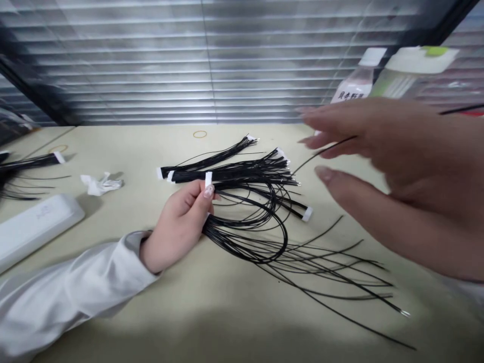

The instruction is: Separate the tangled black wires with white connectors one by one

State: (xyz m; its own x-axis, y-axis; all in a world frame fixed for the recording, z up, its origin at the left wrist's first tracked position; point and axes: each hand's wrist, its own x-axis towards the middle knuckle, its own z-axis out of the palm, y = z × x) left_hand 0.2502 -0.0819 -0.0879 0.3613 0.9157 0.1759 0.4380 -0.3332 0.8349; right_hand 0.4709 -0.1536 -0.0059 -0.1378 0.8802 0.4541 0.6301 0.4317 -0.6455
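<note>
Bottle [357, 83] at one o'clock (contents blurred). Left hand [177, 227] grips the wire bundle [217, 234], fanning toward four o'clock; right hand [397, 161] hovers spread at three, grasp unclear.

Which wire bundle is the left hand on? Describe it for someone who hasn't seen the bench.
On the beige table under the blinds, find the left hand at centre. It pinches a bundle of black wires by a white tag. Unlike the straight bundles lying behind it, its wires loop and fan out loose to the right.
</note>
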